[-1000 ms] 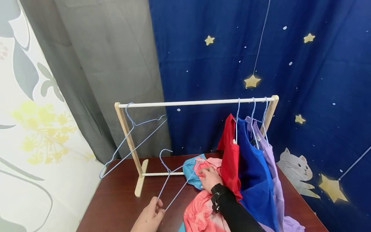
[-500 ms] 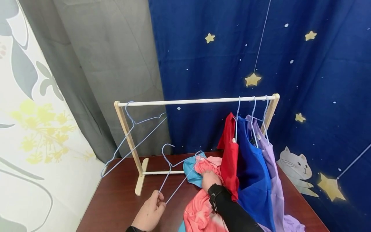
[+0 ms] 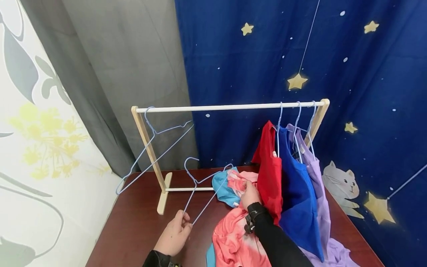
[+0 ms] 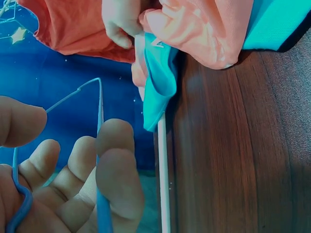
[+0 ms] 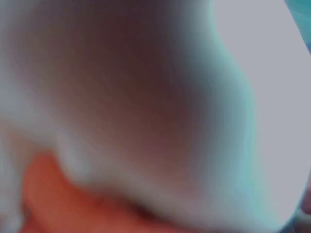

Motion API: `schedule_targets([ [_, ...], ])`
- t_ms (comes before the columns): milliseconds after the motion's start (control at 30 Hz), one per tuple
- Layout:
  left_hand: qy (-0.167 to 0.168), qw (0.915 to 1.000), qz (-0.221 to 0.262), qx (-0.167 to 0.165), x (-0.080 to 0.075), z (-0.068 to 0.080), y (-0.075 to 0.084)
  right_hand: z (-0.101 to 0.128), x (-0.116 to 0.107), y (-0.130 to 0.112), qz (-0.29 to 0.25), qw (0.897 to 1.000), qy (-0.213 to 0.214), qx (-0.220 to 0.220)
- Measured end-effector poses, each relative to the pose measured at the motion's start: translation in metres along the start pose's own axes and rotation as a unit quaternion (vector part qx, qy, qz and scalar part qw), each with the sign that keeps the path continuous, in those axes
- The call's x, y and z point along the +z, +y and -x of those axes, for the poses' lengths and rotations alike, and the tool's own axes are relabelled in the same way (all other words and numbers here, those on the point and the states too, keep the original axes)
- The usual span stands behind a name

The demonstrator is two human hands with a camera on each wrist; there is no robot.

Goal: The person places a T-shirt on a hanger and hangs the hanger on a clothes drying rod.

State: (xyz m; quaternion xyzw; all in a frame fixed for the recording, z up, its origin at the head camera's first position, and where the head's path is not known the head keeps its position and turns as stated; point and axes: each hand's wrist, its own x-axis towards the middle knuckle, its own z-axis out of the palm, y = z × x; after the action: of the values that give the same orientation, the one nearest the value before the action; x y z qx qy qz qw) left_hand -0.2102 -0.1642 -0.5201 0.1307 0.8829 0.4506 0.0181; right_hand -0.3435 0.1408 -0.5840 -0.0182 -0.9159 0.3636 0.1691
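A: Pinching the lower corner of the blue wire hanger (image 3: pixel 200 185), the left hand (image 3: pixel 174 234) has its fingers (image 4: pixel 116 145) curled round the wire, and the hook stands up above them.

B: We see the same from the left wrist: the wire (image 4: pixel 99 126) runs between thumb and fingers, clamped there.

A: Just to the right of those fingers, the right hand (image 3: pixel 250 194) grips the pink and teal shirt (image 3: pixel 233 233), fingers bunched on the cloth at its upper end.

B: The shirt lies crumpled on the table (image 3: pixel 133 226), below and beside that hand. The far tip of the hanger reaches its teal part; whether it touches, we cannot tell.

A: The right wrist view is one blur, too close to read.

B: Behind both hands stands the wooden rack (image 3: pixel 150 155). Beyond the right fingers hang a red shirt (image 3: pixel 270 174), a blue shirt (image 3: pixel 297 193) and a lilac shirt (image 3: pixel 321 200); up left of the left fingers an empty hanger (image 3: pixel 153 144) hangs off the rail.
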Motion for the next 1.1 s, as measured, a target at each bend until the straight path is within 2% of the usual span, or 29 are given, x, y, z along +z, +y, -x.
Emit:
schedule_targets([
  [133,-0.011,0.9999,0.009,-0.003,0.0,0.0,0.0,-0.002,0.001,0.002,0.041,0.997,-0.041,-0.041],
  [200,-0.014,0.9998,0.015,-0.003,0.001,0.0,0.0,-0.003,0.0,0.002,0.044,0.997,-0.039,-0.043],
  [333,-0.011,0.9996,0.025,0.0,0.002,0.0,0.001,-0.008,-0.003,-0.002,0.036,0.999,-0.023,-0.011],
  [500,-0.001,0.9996,0.026,0.008,0.002,0.004,0.0,-0.011,-0.006,-0.009,0.066,0.997,0.0,0.034],
  [600,-0.004,0.9996,0.028,0.011,-0.001,0.007,-0.002,-0.014,-0.009,-0.016,0.055,0.998,0.02,0.026],
  [833,-0.006,0.9994,0.027,0.021,-0.006,0.012,0.001,-0.029,-0.017,-0.029,-0.024,0.997,0.045,-0.051],
  [900,-0.006,0.9992,0.03,0.026,-0.007,0.011,0.002,-0.034,-0.021,-0.03,-0.025,0.997,0.041,-0.053],
  [1100,-0.018,0.9993,0.023,0.023,-0.003,0.015,0.002,-0.037,-0.026,-0.02,-0.003,1.0,0.009,-0.004],
])
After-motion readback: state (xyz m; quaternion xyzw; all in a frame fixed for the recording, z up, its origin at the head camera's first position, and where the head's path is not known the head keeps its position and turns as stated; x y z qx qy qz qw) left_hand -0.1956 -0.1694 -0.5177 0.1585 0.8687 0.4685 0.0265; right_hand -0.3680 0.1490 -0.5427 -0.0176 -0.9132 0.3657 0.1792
